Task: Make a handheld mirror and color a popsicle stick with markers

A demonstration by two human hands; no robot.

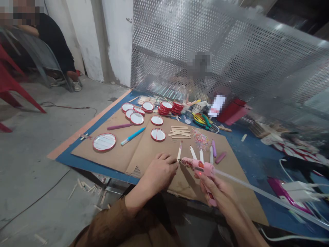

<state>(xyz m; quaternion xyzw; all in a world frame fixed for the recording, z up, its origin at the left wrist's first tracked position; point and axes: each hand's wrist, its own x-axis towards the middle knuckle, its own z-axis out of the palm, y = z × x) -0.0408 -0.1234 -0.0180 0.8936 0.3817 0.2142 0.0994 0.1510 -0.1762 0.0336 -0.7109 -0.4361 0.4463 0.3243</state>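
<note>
One small stick [180, 148]: lies on the cardboard in front of the person, one end by the left fingertips, at the nozzle's tip.
Left hand [160, 169]: low, fingers bunched and narrow beside the stick's near end, probably to steady it; its own fingers hide the contact, so I cannot tell whether it pinches the wood.
Right hand [214, 188]: wrapped around the handle of the pink glue gun [199, 167], tilted so the nozzle points at the stick; whether the tip touches is too small to tell.
Glue rod [257, 188]: runs from the gun's back past the right edge, where its end is cut off.
Loose sticks [180, 132]: grouped beyond the stick, likely for easy reach.
Pens [201, 156]: near the gun, mostly lined up, perhaps to keep them handy.
Red-rimmed discs [157, 120]: some flat and apart, others stacked farther back, perhaps to save room.
Cardboard [144, 147]: spread over the blue counter [241, 151], presumably to catch drips.
Bright slab [217, 105]: pixelated, hard to identify.
Seated person [51, 37]: upper left, partly cut off.
</note>
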